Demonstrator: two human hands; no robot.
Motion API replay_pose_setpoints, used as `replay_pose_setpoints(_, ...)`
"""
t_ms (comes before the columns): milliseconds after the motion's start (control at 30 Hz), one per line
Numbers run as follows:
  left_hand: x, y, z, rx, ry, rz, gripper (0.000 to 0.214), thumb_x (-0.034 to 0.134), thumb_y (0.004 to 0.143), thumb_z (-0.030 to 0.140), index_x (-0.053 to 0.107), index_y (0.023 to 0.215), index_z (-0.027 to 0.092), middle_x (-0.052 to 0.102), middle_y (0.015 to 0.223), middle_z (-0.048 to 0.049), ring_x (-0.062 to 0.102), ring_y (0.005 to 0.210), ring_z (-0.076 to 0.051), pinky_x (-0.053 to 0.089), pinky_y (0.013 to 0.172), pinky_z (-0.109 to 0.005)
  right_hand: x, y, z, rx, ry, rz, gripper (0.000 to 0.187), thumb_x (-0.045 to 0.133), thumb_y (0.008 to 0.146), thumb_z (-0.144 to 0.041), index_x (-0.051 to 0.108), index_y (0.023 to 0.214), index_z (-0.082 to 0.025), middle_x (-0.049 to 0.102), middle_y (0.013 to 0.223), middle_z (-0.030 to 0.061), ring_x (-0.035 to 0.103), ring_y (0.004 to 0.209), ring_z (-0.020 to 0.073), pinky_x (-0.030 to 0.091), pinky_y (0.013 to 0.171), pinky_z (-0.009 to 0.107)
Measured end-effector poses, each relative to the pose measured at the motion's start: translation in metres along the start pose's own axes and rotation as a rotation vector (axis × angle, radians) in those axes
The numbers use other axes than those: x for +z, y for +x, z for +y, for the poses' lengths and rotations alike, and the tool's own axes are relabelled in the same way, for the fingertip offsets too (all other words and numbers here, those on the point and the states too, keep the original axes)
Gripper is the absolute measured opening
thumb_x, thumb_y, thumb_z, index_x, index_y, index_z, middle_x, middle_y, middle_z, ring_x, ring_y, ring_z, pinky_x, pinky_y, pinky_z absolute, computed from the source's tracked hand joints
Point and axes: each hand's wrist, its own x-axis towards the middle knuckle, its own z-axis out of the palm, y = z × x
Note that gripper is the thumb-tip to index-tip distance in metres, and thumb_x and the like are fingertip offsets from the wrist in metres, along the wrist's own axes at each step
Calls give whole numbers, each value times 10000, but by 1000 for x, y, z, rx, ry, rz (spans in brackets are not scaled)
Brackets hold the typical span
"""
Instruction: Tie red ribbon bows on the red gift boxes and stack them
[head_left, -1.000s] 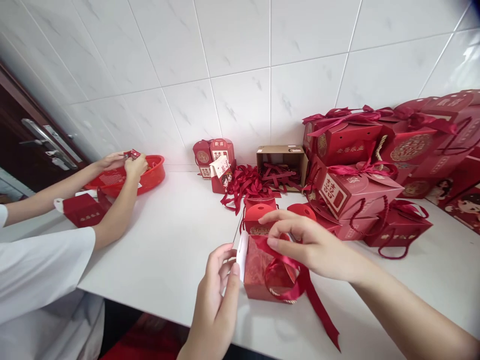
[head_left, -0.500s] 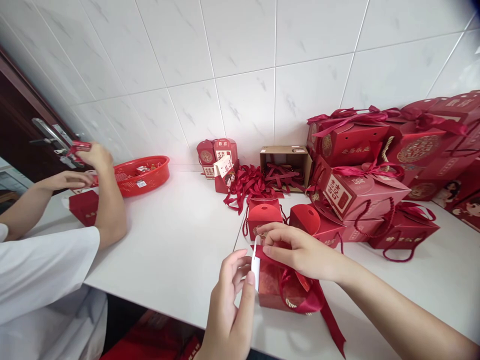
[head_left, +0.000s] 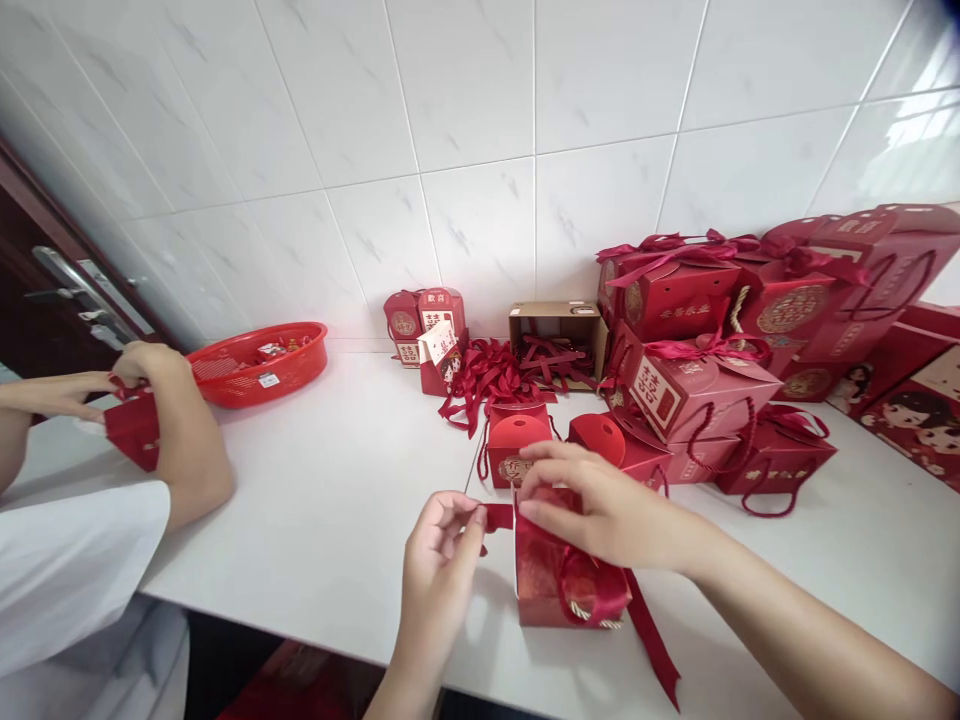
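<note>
Several bowed boxes [head_left: 716, 395] at our right look finished, but the box [head_left: 541, 592] before us, near the table's [head_left: 330, 520] front edge, has no bow yet. Its ribbon [head_left: 651, 635] looks partly threaded, one tail loose at the right. Our left hand [head_left: 441, 562] pinches the other end between closed fingertips; our right hand [head_left: 607, 510] arches over the top, fingers loosely curved, any grip hidden. We judge that tying remains.
</note>
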Motion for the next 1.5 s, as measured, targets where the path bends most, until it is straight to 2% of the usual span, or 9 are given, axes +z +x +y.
replay_pose_setpoints(167, -75, 17, -48, -44, 483, 150, 270, 596, 729, 396, 560, 932, 222, 660, 806, -52, 620, 726, -237, 488, 675, -353, -48, -46, 2, 130, -109, 220, 179, 531, 896, -402, 624, 928, -252, 630, 1004, 50, 588, 906, 206, 480, 773, 315)
replay_pose_setpoints(267, -103, 23, -63, 68, 737, 248, 224, 561, 721, 384, 599, 864, 216, 658, 908, -115, 597, 936, -333, 436, 870, -495, -47, -77, 18, 310, -157, 191, 202, 542, 882, -436, 627, 907, -254, 653, 904, 45, 599, 773, 203, 478, 652, 301)
replay_pose_setpoints(367, -85, 21, -50, 222, 607, 220, 262, 539, 781, 431, 613, 897, 208, 625, 1060, -124, 536, 1104, -321, 364, 998, -490, -23, -88, 34, 406, -71, 111, 248, 527, 885, -460, 628, 965, -248, 659, 988, 72, 610, 878, 242, 492, 724, 335)
replay_pose_setpoints(600, 0, 17, 1, -77, -35, -437, 315, 492, 864, 516, 571, 883, 213, 620, 910, -34, 593, 841, -172, 472, 727, -258, 14, -67, 48, 354, 396, 59, 301, 551, 866, -494, 527, 872, -194, 588, 892, 45, 574, 832, 180, 486, 760, 320)
replay_pose_setpoints(800, 0, 25, 8, -222, -53, -541, 381, 550, 823, 539, 516, 679, 188, 430, 589, 50, 361, 508, -87, 269, 476, -199, 1, -74, 56, 301, 484, 185, 329, 651, 816, -405, 397, 733, -214, 435, 719, -32, 431, 647, 116, 400, 600, 254)
replay_pose_setpoints(1000, -1, 30, 16, -263, -98, -602, 380, 555, 824, 518, 537, 649, 182, 476, 634, 26, 422, 584, -112, 324, 565, -223, -9, -75, 53, 307, 580, -27, 320, 623, 828, -461, 519, 961, -190, 502, 846, 7, 496, 681, 118, 448, 665, 291)
replay_pose_setpoints(1167, -3, 36, 16, -259, -52, -612, 418, 578, 809, 507, 396, 604, 192, 359, 599, 51, 315, 544, -99, 228, 519, -221, -9, -68, 52, 304, 324, 29, 230, 602, 854, -397, 510, 813, -191, 470, 737, -11, 441, 644, 120, 386, 592, 262)
replay_pose_setpoints(1333, 1, 35, 14, -220, -1, -595, 426, 577, 808, 474, 333, 590, 201, 263, 593, 64, 221, 532, -100, 185, 508, -233, -8, -74, 65, -8, -227, 301, 217, 486, 851, -159, 367, 683, -225, 474, 743, 24, 427, 635, 154, 342, 544, 275)
replay_pose_setpoints(1500, 2, 31, 2, -194, 93, -612, 449, 567, 818, 479, 307, 583, 198, 253, 599, 59, 227, 565, -104, 194, 529, -243, 8, -83, 86, -179, -621, 272, 247, 408, 829, -83, 369, 632, -226, 451, 639, 22, 379, 565, 162, 297, 505, 273)
